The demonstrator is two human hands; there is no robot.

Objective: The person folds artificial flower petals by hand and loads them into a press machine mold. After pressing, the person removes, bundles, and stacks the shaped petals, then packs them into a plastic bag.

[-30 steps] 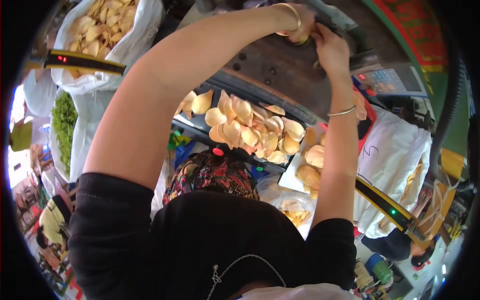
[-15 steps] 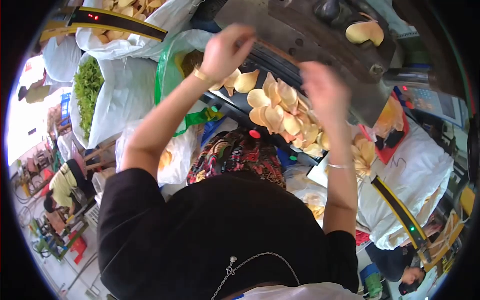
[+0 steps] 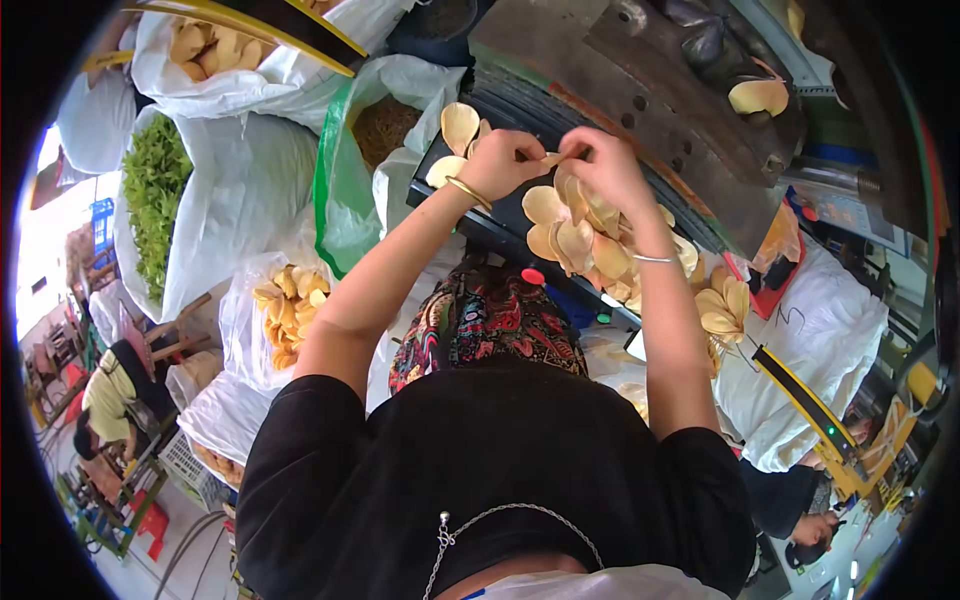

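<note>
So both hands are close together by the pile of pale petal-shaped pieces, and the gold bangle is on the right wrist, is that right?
Not quite. The gold bangle is on the left wrist, as the head view shows. The left hand and right hand are indeed close together by the pile of pale petal-shaped pieces.

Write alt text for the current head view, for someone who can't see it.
A person's left grip and right grip pinch a pale piece between them, beside a pile of petal-shaped pieces. White sacks stand to the left; a metal machine lies beyond.
</note>
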